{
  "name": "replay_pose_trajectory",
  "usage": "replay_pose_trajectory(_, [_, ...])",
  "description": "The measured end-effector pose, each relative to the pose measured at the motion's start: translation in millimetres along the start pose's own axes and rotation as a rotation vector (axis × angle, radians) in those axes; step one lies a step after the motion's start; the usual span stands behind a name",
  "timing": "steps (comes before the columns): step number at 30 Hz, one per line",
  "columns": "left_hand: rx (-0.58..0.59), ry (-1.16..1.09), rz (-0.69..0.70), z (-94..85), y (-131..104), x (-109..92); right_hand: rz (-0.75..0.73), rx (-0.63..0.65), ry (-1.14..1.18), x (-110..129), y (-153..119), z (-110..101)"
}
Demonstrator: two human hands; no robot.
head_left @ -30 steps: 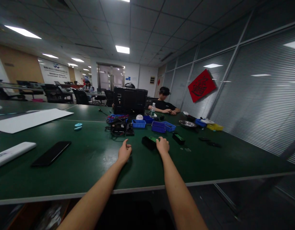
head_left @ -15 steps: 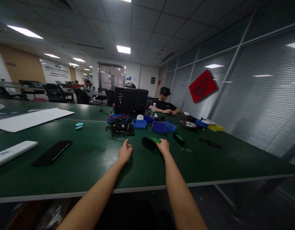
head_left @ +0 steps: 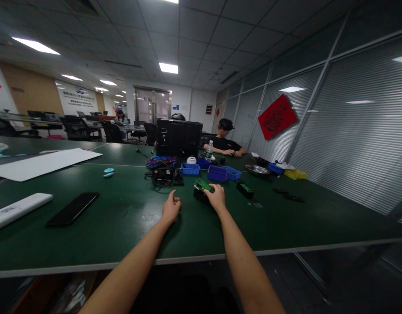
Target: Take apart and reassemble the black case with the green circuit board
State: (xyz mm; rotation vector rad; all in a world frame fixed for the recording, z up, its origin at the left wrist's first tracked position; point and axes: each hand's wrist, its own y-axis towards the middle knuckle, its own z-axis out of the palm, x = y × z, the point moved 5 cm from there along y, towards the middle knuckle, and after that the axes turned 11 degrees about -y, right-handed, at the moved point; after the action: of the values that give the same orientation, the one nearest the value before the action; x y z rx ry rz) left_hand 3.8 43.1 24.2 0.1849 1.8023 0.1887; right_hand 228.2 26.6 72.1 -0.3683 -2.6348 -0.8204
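Observation:
My right hand (head_left: 217,198) grips a green circuit board (head_left: 203,184) by its right end. The board is tilted over a black box (head_left: 200,194), which stands on the table partly hidden by the board and my fingers. Whether board and box touch, I cannot tell. My left hand (head_left: 171,208) rests on the table left of the box, holding nothing, with one finger stretched forward and the others loosely bent. To the right, a second black box (head_left: 244,189) has a green board in it.
Blue bins (head_left: 217,173), a black device with cables (head_left: 162,175) and a monitor (head_left: 178,137) stand behind my hands. Small clear pieces (head_left: 258,205) lie at right, a black slab (head_left: 73,209) at left. Beyond the bins are a bottle (head_left: 209,149), a metal dish (head_left: 258,169) and a seated person (head_left: 224,141).
My right hand has moved slightly left with the circuit board, which now covers more of the black box's top. My left hand has stayed in place.

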Motion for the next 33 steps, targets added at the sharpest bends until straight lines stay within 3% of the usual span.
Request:
replay_pose_trajectory(17, [0.0, 0.006, 0.011, 0.4, 0.6, -0.2, -0.002, 0.139, -0.103, -10.4, 0.1, 9.9])
replay_pose_trajectory(33, [0.001, 0.011, 0.013, -0.5, 1.0, 0.7, -0.004, 0.412, -0.116, -13.9, -5.4, 22.4])
